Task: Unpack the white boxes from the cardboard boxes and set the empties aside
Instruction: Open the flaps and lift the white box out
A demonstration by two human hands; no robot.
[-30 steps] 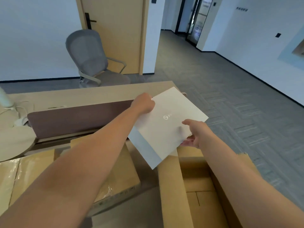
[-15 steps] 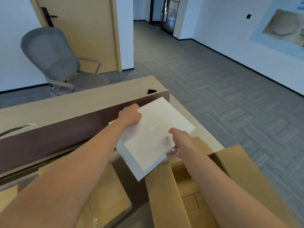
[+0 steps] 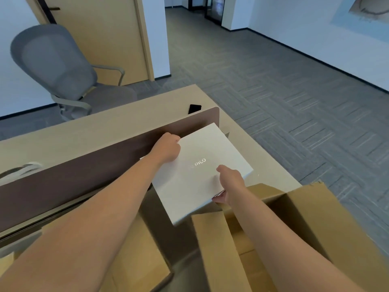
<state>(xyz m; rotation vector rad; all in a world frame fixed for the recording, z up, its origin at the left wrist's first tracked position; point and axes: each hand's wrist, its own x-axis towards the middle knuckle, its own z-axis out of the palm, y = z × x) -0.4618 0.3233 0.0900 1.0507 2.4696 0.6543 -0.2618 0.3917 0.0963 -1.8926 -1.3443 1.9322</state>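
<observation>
Both bare arms stretched forward and nearly straight, forearms angling in toward each other, left hand (image 3: 167,149) curled over the far left edge of the white box (image 3: 189,186), right hand (image 3: 230,185) gripping its near right edge (thumb on top, fingers tucked underneath).

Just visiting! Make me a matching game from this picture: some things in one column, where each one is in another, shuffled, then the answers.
1 white box
2 grey chair
3 open cardboard box
4 small black object

a beside the wooden door
b on the desk beyond the divider
c held by left hand and right hand
d under the right forearm

Pairs: 1-c, 2-a, 3-d, 4-b
</observation>
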